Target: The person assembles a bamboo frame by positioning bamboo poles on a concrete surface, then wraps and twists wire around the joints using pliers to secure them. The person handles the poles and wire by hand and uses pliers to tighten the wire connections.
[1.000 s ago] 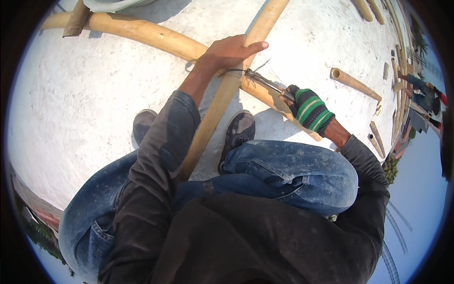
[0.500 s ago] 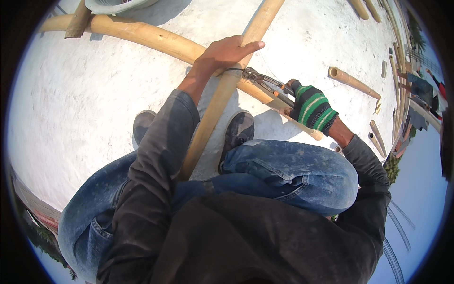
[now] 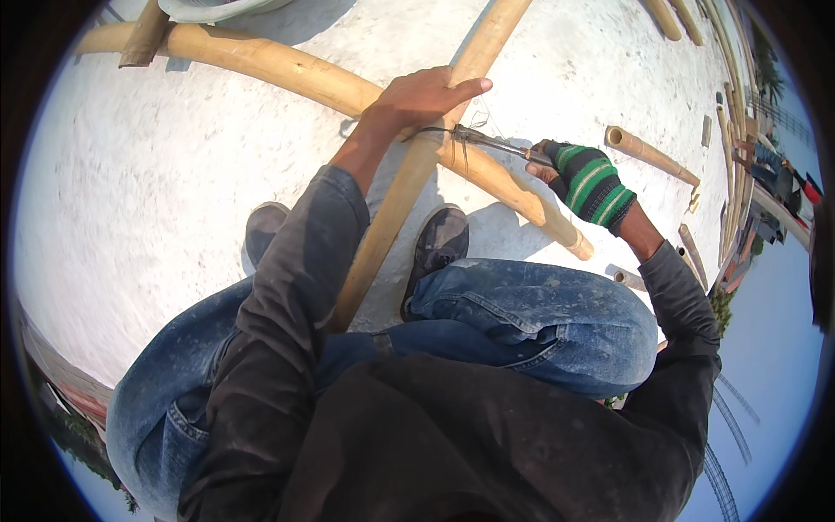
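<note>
Two bamboo poles cross in front of me: a near-far bamboo pole (image 3: 389, 213) and a sideways bamboo pole (image 3: 278, 68). Dark wire (image 3: 435, 130) binds their crossing, with loose thin ends sticking up and hanging down. My bare left hand (image 3: 424, 97) grips the near-far pole just beyond the crossing, its thumb laid across the top; the other fingers are partly hidden. In a green-and-black striped fingerless glove, my right hand (image 3: 587, 183) is closed round the handles of pliers (image 3: 500, 144). Their jaws are at the wire on the right side of the crossing, and the pliers show edge-on.
A short dark piece (image 3: 144, 35) lies across the sideways pole's left part, beside a pale basin (image 3: 222, 9). Bamboo offcuts (image 3: 651, 155) and long poles lie on the right. A person (image 3: 774, 174) is at the far right. My shoes (image 3: 437, 237) flank the near-far pole.
The pliers have turned about their length, from handles seen spread to edge-on. My right hand has rolled with them and shifted slightly right. My left hand stays on the pole.
</note>
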The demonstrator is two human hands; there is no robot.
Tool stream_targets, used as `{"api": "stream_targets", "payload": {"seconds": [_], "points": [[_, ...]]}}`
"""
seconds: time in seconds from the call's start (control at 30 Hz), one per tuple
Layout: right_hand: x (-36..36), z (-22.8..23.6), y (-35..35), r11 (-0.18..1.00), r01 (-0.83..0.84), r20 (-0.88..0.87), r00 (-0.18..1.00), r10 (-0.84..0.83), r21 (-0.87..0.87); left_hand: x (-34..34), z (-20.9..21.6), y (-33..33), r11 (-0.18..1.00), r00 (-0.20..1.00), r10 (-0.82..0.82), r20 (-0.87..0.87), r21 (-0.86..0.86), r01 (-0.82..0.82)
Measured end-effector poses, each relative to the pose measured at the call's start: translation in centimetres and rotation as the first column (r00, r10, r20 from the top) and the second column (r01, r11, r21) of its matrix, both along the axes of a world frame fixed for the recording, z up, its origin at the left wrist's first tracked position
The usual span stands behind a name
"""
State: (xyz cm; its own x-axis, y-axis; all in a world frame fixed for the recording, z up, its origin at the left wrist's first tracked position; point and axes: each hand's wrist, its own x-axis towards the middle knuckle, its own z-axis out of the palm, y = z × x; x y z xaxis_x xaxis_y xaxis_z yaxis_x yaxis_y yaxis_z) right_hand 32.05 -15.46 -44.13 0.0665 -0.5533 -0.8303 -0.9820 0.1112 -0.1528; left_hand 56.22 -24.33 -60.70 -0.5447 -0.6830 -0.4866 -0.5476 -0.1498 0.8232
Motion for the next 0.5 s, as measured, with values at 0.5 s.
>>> {"api": "stream_targets", "payload": {"seconds": [0.5], "points": [[-1.0, -2.4, 5.0, 0.702, 0.493, 0.357, 0.621, -0.698, 0.514, 0.1, 0.6, 0.5, 1.000, 1.000, 0.012, -0.011, 0.026, -0.012]]}}
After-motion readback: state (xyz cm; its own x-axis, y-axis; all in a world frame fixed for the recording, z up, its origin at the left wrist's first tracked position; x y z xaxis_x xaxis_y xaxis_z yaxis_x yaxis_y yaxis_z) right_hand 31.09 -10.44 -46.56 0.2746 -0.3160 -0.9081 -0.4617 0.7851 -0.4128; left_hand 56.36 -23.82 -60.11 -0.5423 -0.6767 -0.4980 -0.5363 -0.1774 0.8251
